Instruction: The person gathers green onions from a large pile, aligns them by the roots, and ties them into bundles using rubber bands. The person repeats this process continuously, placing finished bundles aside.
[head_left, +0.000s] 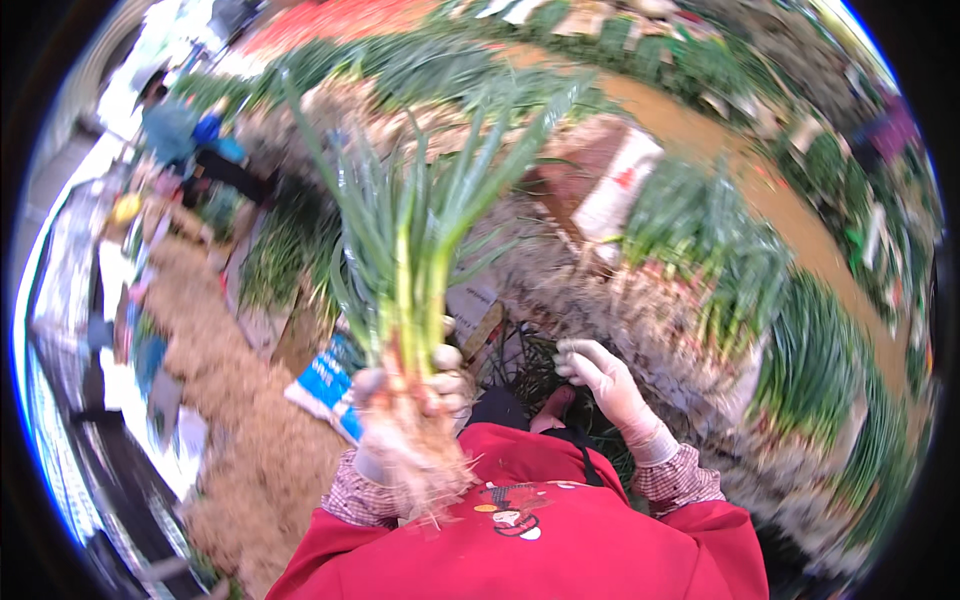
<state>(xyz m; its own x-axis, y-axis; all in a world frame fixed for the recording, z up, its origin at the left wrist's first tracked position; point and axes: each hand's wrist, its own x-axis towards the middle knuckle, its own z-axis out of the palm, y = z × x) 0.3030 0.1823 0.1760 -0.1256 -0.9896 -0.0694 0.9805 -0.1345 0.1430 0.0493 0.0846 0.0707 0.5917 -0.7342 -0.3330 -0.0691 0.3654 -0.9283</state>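
My gloved left hand (447, 381) grips a bunch of green onions (409, 277) around its lower stems. The bunch stands nearly upright before my chest, leaves fanned out at the top. Its pale stringy roots (431, 469) hang down over my wrist and hide much of the palm. To the right, my right hand (604, 382), in a thin white glove, is raised with fingers bent and holds nothing. It is close to a long row of onion bunches (667, 300) whose roots face me. Below the hands, loose dark green leaves (517, 360) lie by my feet.
A blue and white printed sack (326, 382) lies left of my legs, beside bare sandy soil (232, 420). A white sack (619, 180) lies beyond the hands. Another person (180, 135) bends at the upper left. A brown path (720, 142) runs between the onion rows.
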